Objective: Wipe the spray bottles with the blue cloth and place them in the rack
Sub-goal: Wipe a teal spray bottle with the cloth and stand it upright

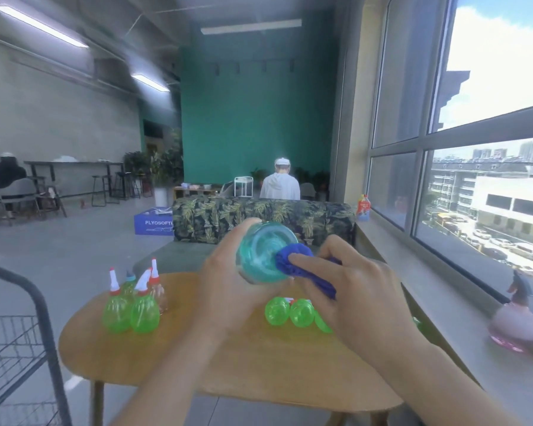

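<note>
Left hand (pixel 228 281) grips a teal spray bottle (pixel 263 252), raised above the worktop (pixel 228 364) with its base toward me. Right hand (pixel 351 290) pinches the blue cloth (pixel 293 261) against that base. I note green bottles (pixel 130 309) standing at left, others (pixel 290 312) lying beneath my hands, rack (pixel 22 348) at far left.

We hold one spray bottle (pixel 263 252) above the table (pixel 228 364), its base toward us, left hand (pixel 228 290) fingers wrapped round its left side. Cloth (pixel 302 265) sits under our right hand (pixel 351 287) fingers, touching the bottle's right edge. Left of the left fingers, a cluster of upright bottles (pixel 133 305) on the table. Below the right fingers, lying bottles (pixel 290 312) on the table. Rack (pixel 19 348) far left, beside the table.
</note>
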A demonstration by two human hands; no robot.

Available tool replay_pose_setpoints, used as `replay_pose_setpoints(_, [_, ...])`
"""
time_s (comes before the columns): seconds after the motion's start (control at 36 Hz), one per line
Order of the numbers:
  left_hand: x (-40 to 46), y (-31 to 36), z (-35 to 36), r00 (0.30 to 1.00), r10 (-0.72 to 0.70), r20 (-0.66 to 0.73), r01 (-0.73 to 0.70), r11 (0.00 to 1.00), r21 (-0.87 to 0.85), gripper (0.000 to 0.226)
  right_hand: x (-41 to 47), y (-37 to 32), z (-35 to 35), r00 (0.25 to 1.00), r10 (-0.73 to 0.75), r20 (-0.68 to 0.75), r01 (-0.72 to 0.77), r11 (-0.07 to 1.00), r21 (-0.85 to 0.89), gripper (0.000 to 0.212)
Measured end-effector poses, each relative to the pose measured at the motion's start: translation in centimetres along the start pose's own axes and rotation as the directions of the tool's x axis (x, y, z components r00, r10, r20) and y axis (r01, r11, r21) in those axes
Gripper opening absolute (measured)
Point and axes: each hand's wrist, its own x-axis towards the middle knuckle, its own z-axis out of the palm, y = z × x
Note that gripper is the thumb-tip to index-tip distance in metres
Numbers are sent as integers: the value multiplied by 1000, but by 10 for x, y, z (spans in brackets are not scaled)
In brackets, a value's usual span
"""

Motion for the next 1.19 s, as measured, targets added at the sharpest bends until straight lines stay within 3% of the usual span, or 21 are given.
replay_pose_setpoints(0.25, [-4,14,5,1000,21,13,-21,999,38,97,26,-11,0,995,-5,-100,6,1000,7,20])
replay_pose_setpoints(0.47, [-2,10,-1,1000,29,1,-29,999,13,93,10,-9,-3,990,-134,40,135,991,0,21])
replay_pose_setpoints(0.75, [-3,-8,8,999,5,43,-7,999,32,92,12,3,17,995,-101,-16,100,994,-39,16])
replay_pose_setpoints(0.81, [-4,-13,9,999,14,42,-15,999,34,90,10,5,25,998,-54,16,54,998,13,21])
replay_pose_setpoints(0.86, [-5,-22,9,999,19,36,-20,999,45,92,8,9,33,995,81,54,-89,983,160,23])
replay_pose_setpoints(1.0, [-12,-45,10,999,-36,4,35,996,81,102,7,25,52,855,461,236,-512,677,529,17])
replay_pose_setpoints(1.08, [-16,-54,12,997,-68,22,67,997,37,100,2,25,72,756,495,428,-646,457,611,13])
replay_pose_setpoints(1.19, [-24,-73,14,993,-111,51,111,994,6,102,-12,19,94,655,534,535,-722,233,652,14])
